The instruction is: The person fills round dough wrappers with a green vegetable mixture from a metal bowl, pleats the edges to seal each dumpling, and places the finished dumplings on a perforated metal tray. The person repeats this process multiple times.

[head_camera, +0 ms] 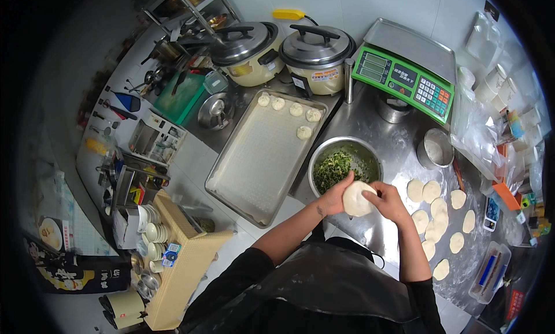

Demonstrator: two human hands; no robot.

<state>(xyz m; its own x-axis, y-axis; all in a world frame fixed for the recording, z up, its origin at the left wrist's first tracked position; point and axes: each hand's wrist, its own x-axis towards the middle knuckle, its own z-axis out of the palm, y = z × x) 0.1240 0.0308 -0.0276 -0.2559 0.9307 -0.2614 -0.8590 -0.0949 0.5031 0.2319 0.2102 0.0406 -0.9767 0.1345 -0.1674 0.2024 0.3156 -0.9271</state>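
Note:
A round, flat dough wrapper (pixel 356 199) is held up between both hands, just over the near rim of a steel bowl (pixel 315 158). My left hand (pixel 333 199) supports it from the left, thumb raised along its edge. On the right side, my right hand (pixel 388 202) pinches the wrapper's edge between thumb and fingers. Chopped green filling (pixel 336 167) lies in the bowl, partly hidden behind the hands. Several more dough wrappers (pixel 439 210) lie on the floured steel table to the right, some overlapping. Several pleated buns (pixel 296 109) sit at the far end of a lined metal tray (pixel 243 169).
Beyond the tray stand two lidded electric cookers (pixel 318 59). A green digital scale (pixel 403 80) is at the back right. A small steel pot (pixel 435 148) and a phone (pixel 492 212) lie right. Stacked white bowls (pixel 156 233) stand lower left, near a green cutting board (pixel 180 95).

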